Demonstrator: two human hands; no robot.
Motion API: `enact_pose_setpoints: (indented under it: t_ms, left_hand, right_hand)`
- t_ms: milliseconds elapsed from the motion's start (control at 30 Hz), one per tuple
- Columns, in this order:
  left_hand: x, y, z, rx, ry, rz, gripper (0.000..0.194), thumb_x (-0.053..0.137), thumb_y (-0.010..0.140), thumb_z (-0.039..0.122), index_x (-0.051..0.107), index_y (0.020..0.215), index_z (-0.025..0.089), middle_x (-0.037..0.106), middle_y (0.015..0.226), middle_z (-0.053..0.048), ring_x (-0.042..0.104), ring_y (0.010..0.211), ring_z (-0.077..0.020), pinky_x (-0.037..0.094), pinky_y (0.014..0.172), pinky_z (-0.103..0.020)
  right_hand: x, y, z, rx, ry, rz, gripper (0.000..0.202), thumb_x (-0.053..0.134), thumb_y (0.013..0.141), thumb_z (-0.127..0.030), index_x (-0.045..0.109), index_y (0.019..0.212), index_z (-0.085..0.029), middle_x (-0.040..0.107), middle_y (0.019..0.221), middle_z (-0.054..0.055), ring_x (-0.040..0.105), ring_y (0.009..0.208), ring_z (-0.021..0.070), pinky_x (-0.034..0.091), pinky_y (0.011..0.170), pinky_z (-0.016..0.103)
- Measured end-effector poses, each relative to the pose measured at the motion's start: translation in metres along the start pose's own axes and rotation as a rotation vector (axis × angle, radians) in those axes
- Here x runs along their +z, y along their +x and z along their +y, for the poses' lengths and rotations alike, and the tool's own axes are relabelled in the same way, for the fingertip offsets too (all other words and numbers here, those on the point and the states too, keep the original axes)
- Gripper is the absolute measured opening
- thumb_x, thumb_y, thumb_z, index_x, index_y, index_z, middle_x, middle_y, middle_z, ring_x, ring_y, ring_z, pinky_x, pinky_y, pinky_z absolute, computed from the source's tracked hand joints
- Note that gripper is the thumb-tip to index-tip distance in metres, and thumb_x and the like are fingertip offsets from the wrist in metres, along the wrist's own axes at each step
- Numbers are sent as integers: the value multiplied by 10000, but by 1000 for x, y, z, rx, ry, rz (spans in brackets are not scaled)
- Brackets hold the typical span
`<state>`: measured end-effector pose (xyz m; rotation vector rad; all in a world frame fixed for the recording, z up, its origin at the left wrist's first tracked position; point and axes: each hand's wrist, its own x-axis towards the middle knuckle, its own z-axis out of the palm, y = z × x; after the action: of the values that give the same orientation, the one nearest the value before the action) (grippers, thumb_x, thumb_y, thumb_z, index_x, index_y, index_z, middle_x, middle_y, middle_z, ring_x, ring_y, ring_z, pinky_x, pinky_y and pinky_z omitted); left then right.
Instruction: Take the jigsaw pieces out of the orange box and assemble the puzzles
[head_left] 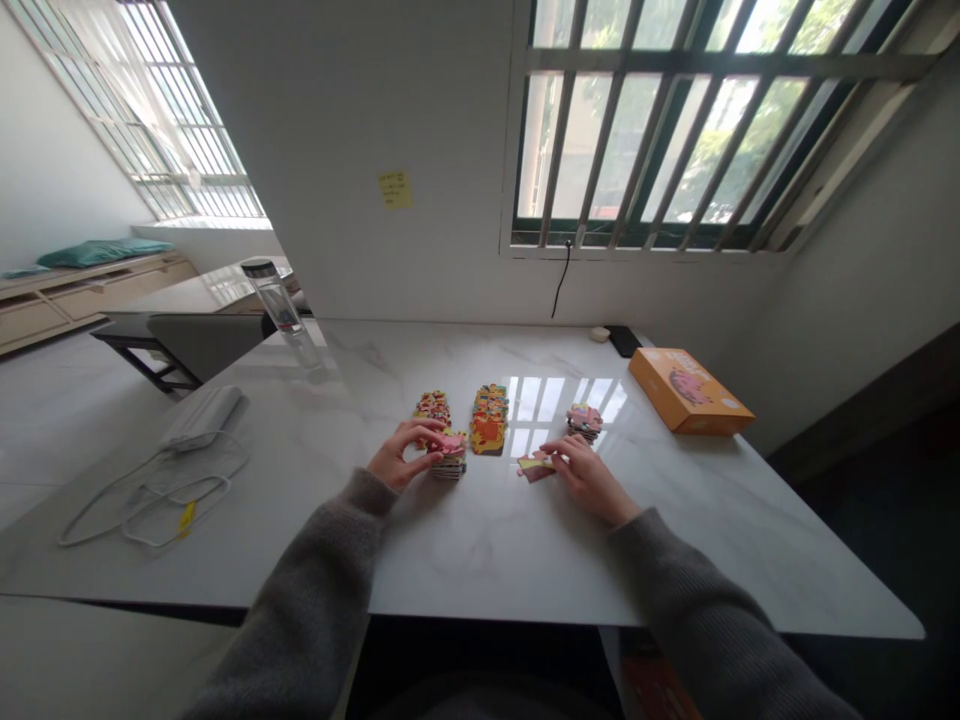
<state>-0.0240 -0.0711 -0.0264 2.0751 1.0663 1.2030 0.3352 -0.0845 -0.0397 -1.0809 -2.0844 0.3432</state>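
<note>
Jigsaw puzzle pieces are grouped on the white marbled table. My left hand [405, 452] is closed with thumb and fingers at the top of a stack of puzzle pieces [448, 463], with a pink piece uppermost. My right hand [585, 476] pinches a yellow and brownish puzzle piece [535, 466] just above or on the tabletop; I cannot tell which. Behind that hand stands another stack of pieces [583, 420]. A row of overlapping orange pieces [489, 420] lies between the hands. Past my left fingers is a red and yellow overlapping row [433, 406], partly hidden.
An orange box [688, 390] sits at the right, near a black phone-like object [622, 341] and a small white item [599, 334]. A glass bottle [274, 297] stands at the back left. A white power strip [204, 418] with a looped cable lies on the left.
</note>
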Motion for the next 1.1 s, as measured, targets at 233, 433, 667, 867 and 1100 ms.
enact_pose_setpoints:
  t_ms: [233,433,667,867,1100]
  left_hand:
    - [-1,-1,0,-26,50,-8,201,698,833,372,722,940,203,670,1171,-119,599,1089,-251,527,870,-383]
    - [-2,-2,-2,-38,58,-48,188,673,834,367,710,895,194,643,1207,-126,598,1122,-258,542,867,-379]
    - [13,-6,30,229,296,327,86,589,852,237,628,924,210,676,1003,-79,630,989,-231,510,915,-412]
    - [49,-15,58,571,511,288,149,654,774,172,618,904,236,698,869,-24,643,844,-197,479,828,-369]
    - [67,-19,69,687,618,118,335,709,818,415,626,1072,212,715,1087,-82,646,1018,-241,440,942,-415]
  right_hand:
    - [9,-4,14,-50,-100,-64,324,416,1004,-235,578,1285,-237,675,1205,99,559,1064,255,481,937,465]
    - [7,-5,7,-57,-195,-192,343,572,946,-273,581,1288,-246,629,1235,113,519,1085,276,457,940,468]
    - [5,-1,-2,8,-54,-176,330,724,831,-255,661,1154,-236,563,1013,76,551,912,220,521,830,389]
    - [19,3,-23,223,459,-212,230,561,955,-401,603,1083,-215,549,837,-3,593,726,136,545,699,303]
    - [33,9,-56,324,861,-215,394,679,874,-461,538,1155,-223,524,743,-53,500,558,73,426,490,198]
